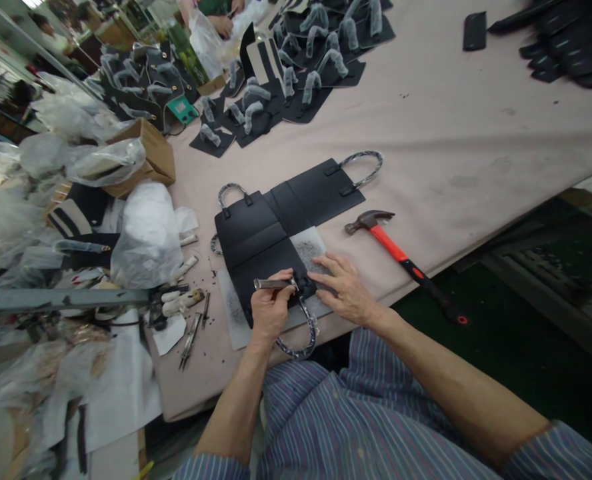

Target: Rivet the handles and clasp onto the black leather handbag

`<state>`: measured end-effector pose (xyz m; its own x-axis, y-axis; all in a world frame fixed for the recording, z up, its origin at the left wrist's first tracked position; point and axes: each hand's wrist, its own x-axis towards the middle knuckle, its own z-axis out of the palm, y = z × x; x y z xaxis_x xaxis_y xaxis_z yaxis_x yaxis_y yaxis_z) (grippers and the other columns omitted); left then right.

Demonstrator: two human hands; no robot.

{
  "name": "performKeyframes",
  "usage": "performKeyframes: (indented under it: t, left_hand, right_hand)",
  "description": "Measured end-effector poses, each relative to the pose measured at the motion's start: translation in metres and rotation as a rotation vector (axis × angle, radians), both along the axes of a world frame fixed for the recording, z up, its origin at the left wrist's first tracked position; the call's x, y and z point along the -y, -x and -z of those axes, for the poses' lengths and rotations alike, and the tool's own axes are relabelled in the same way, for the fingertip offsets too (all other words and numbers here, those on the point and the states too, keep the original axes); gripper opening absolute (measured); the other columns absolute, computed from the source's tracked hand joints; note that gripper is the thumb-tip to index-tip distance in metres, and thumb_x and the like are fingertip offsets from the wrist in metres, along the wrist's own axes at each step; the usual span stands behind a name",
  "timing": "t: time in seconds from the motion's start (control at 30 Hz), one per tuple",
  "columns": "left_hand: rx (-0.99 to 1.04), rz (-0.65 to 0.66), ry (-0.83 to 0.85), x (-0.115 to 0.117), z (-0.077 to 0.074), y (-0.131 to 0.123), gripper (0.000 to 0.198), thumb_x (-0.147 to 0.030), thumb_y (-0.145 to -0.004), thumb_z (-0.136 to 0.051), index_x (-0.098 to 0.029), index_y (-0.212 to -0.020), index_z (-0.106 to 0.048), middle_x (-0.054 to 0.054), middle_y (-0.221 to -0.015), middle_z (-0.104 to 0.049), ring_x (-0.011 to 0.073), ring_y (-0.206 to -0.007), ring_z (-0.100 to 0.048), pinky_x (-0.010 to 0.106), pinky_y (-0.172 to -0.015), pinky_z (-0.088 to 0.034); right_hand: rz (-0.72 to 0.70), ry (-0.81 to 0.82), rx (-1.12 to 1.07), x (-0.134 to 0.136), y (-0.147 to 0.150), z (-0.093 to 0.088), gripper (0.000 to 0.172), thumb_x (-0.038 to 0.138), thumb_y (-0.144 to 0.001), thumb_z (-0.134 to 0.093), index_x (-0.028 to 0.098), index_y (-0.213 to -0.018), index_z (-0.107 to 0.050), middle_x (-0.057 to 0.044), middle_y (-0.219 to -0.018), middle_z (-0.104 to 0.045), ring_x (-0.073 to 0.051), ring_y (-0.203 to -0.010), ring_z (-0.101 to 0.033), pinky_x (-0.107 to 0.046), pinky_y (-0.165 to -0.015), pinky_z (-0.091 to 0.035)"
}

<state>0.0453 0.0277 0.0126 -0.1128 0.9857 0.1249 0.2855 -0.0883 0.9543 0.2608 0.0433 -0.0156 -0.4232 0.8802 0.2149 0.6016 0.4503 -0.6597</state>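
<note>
Black leather panel (263, 250) at the surface's (451, 140) near edge: left hand (270, 308) clenches a metal punch (272, 284); right hand (343, 288) (open, flat) pins it. A slip could probably gouge fingers.

No legible text or labels anywhere.

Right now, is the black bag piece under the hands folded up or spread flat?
Spread flat: the black bag piece lies open on the table, panels side by side, handles sticking out at opposite ends.
</note>
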Motion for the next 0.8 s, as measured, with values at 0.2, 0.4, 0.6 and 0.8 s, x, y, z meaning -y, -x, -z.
performKeyframes:
  t: [0.2,0.4,0.6,0.8]
  left_hand:
    - [-0.093,0.032,-0.039,-0.0001,-0.0015,-0.0025,0.013,-0.019,-0.087,-0.068,-0.020,-0.100,-0.071,0.007,-0.112,-0.077,0.0202,-0.108,-0.073,0.041,-0.102,-0.059]
    - [-0.196,0.029,-0.117,0.0016,-0.0030,-0.0045,0.014,-0.018,-0.088,-0.068,-0.019,-0.101,-0.070,0.008,-0.112,-0.078,0.0187,-0.106,-0.074,0.039,-0.099,-0.061]
    - [-0.215,0.034,-0.176,0.0035,-0.0005,-0.0053,0.014,-0.018,-0.089,-0.068,-0.019,-0.103,-0.070,0.009,-0.113,-0.077,0.0190,-0.107,-0.073,0.041,-0.101,-0.061]
    - [-0.215,0.046,-0.165,0.0038,-0.0015,-0.0057,0.015,-0.018,-0.090,-0.067,-0.019,-0.104,-0.069,0.008,-0.113,-0.077,0.0189,-0.107,-0.073,0.041,-0.101,-0.061]
  right_hand:
    - [-0.001,0.014,-0.003,0.0000,-0.0009,0.0008,0.041,0.027,-0.091,-0.059,0.026,-0.132,-0.066,-0.008,-0.152,-0.049,-0.034,-0.148,-0.031,-0.060,-0.118,-0.030]
    - [-0.001,0.022,-0.006,-0.0001,-0.0005,-0.0004,0.043,0.026,-0.090,-0.059,0.026,-0.132,-0.066,-0.009,-0.152,-0.049,-0.035,-0.148,-0.031,-0.061,-0.118,-0.030]
    - [0.002,0.025,0.002,0.0001,-0.0004,-0.0001,0.042,0.026,-0.091,-0.058,0.027,-0.132,-0.066,-0.008,-0.152,-0.048,-0.034,-0.148,-0.030,-0.060,-0.119,-0.028]
    - [0.001,0.005,-0.002,0.0003,-0.0005,0.0000,0.042,0.025,-0.090,-0.060,0.026,-0.131,-0.065,-0.009,-0.152,-0.049,-0.034,-0.148,-0.030,-0.060,-0.118,-0.029]
